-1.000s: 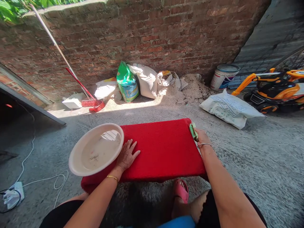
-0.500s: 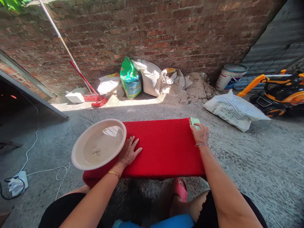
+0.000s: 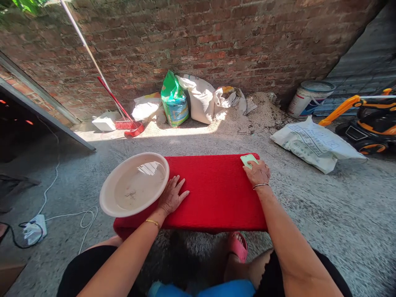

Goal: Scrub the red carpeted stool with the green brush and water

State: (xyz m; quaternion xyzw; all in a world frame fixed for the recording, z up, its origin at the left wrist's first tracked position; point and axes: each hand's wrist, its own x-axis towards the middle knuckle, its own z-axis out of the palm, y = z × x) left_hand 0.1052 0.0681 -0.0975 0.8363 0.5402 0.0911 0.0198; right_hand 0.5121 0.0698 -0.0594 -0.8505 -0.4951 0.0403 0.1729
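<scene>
A red mat (image 3: 216, 194) lies flat on the concrete ground in front of me. My right hand (image 3: 257, 173) presses a light green scrubbing brush (image 3: 248, 160) onto the mat's far right corner. My left hand (image 3: 172, 197) rests flat, fingers spread, on the mat's left part. Just left of it a cream plastic basin (image 3: 108, 198) holding shallow water sits on the mat's left end, touching my hand.
Several sacks (image 3: 198, 99) and a sand pile (image 3: 247, 117) lie against the brick wall (image 3: 216, 41). A red broom (image 3: 123, 117), a paint bucket (image 3: 309, 97), a flat sack (image 3: 315, 142), an orange toy vehicle (image 3: 368, 121) and a white power strip with cable (image 3: 34, 231) surround me.
My right hand turned the brush from on edge at the mat's right border to bristles down on the far right corner. The left hand stayed put on the mat.
</scene>
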